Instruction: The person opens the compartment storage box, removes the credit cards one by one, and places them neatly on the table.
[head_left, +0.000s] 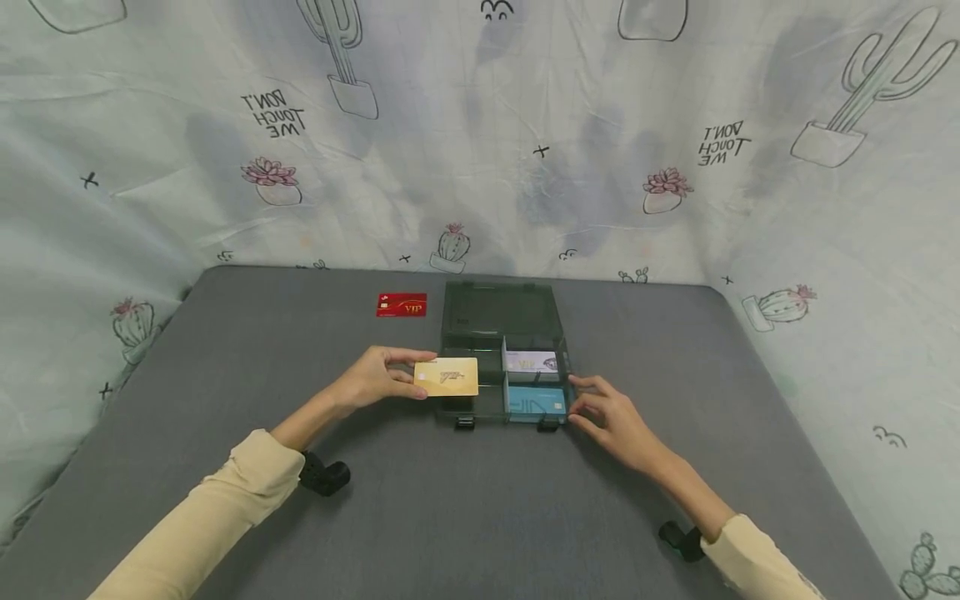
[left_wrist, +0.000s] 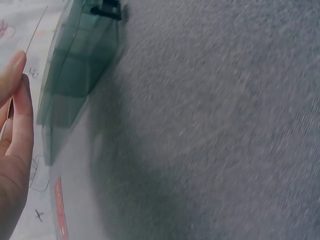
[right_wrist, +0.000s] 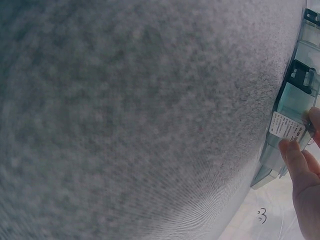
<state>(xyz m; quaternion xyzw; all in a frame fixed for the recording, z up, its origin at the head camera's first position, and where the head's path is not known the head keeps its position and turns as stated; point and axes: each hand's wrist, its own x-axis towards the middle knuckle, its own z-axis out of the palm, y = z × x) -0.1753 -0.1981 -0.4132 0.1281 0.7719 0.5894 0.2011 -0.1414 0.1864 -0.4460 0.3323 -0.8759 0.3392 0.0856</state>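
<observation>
A gold card [head_left: 446, 377] is pinched between the thumb and fingers of my left hand [head_left: 371, 379], held above the left compartments of a dark translucent divided box [head_left: 491, 408]. In the left wrist view the card shows only as a thin edge. The box's lid [head_left: 501, 310] lies folded back. Its right compartments hold a pale purple card [head_left: 531, 362] at the back and a blue card [head_left: 536, 402] in front. My right hand [head_left: 617, 421] touches the box's right side with spread fingertips. A white label [right_wrist: 286, 125] on that side shows near those fingers in the right wrist view.
A red card [head_left: 401, 305] lies on the grey table [head_left: 450, 517], left of the lid. Two black latches [head_left: 465, 423] project from the box's front edge. Printed cloth [head_left: 480, 167] hangs behind the table and along both sides.
</observation>
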